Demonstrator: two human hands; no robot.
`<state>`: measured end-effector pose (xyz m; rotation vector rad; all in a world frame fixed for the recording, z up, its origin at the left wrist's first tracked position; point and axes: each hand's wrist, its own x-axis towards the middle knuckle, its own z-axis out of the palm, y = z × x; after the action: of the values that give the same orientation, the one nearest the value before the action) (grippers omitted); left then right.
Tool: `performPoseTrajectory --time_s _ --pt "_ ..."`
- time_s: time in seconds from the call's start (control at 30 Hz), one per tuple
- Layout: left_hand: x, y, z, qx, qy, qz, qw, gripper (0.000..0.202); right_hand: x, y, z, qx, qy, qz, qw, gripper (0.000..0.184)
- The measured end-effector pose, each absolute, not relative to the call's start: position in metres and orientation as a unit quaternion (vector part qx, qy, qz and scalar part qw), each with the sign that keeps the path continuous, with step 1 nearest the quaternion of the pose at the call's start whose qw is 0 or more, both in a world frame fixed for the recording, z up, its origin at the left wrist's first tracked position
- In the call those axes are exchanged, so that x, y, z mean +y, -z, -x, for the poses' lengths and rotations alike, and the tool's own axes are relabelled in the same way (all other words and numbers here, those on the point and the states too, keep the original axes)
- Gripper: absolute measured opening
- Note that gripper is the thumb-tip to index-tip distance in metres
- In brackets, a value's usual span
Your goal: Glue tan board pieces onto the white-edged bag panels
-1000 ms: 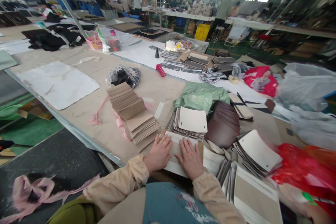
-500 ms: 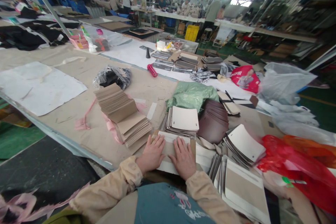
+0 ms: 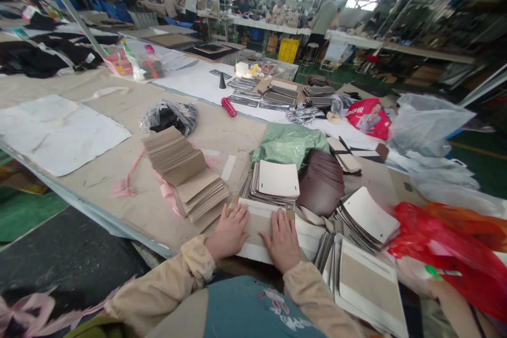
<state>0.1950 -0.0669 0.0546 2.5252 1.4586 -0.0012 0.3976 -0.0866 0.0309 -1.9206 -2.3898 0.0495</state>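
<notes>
Both palms rest on a flat white panel with a tan sheet (image 3: 258, 225) on it, at the table's front edge. My left hand (image 3: 230, 229) lies on its left side, fingers stretched out. Over its right side is my right hand (image 3: 282, 240), fingers flat and slightly apart. Just behind the panel stands a stack of cream pieces (image 3: 278, 178) with small dark slots. Left of my left hand are fanned tan sheets (image 3: 200, 190). To the right of my right hand sit a pile of white panels with tan sheets (image 3: 366, 280) and another cream stack (image 3: 370, 214).
Behind the stacks lie a green plastic bag (image 3: 287, 142) and dark brown pieces (image 3: 321, 184). A red plastic bag (image 3: 447, 253) is at the right, beside another person's arm (image 3: 455, 301). A pink tool (image 3: 228, 106) and a black cone (image 3: 222, 81) stand farther back.
My right hand has slid slightly to the right across the panel, showing more of the tan sheet between the hands. My left hand stays in place.
</notes>
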Motion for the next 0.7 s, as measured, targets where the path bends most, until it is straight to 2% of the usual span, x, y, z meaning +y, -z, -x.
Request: performPoseTrajectory --time_s 0.43,0.7 --pt "-0.069 -0.056 -0.196 0.500 -0.006 -0.860 0.103 0.054 -0.085 -0.031 -0.399 -0.770 -0.025 0.634 0.066 0.066" --pt "-0.067 -0.058 -0.195 0.495 -0.001 -0.864 0.094 0.053 -0.080 -0.034 -0.380 -0.824 -0.063 0.560 0.060 0.068"
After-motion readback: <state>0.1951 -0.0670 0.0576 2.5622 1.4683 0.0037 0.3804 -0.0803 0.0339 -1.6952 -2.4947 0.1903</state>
